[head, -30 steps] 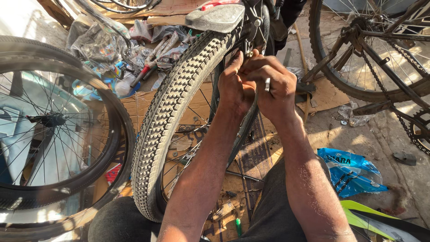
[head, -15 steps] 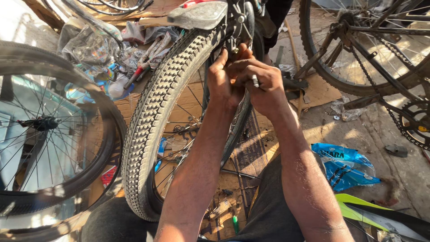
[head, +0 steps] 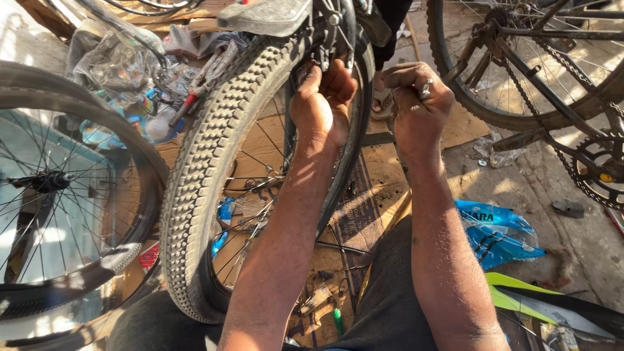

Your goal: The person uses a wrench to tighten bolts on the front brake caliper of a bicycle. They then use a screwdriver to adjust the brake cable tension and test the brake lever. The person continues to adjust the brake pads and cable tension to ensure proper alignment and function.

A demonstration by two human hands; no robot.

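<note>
I have both hands up at the top of the knobby black bicycle tyre [head: 214,169], which stands upright between my knees with its grey mudguard [head: 266,14] capping the upper end. My left hand [head: 322,107] is curled around the small metal brake fitting [head: 328,39] just under that mudguard, fingers [head: 311,81] hooked behind it and gripping. My right hand [head: 416,107] is clenched into a fist beside the rim, apart from the left; something small and metallic glints at its knuckles, but I cannot tell what it grasps. A second ago the two hands were pressed together over one spot on the wheel; now they have separated, the left climbing toward the brake and the right drawing out to the side, and my view has tipped closer. I read that as the shared grip being finished and the work moving onto the fitting itself. To my left leans a spoked wheel with a smooth black tyre [head: 71,201], behind it crumpled clear plastic bags [head: 117,62]. On the right sits a dark bicycle frame with chain and sprocket [head: 598,169], and a blue plastic bag [head: 497,231] lies on the dusty ground
</note>
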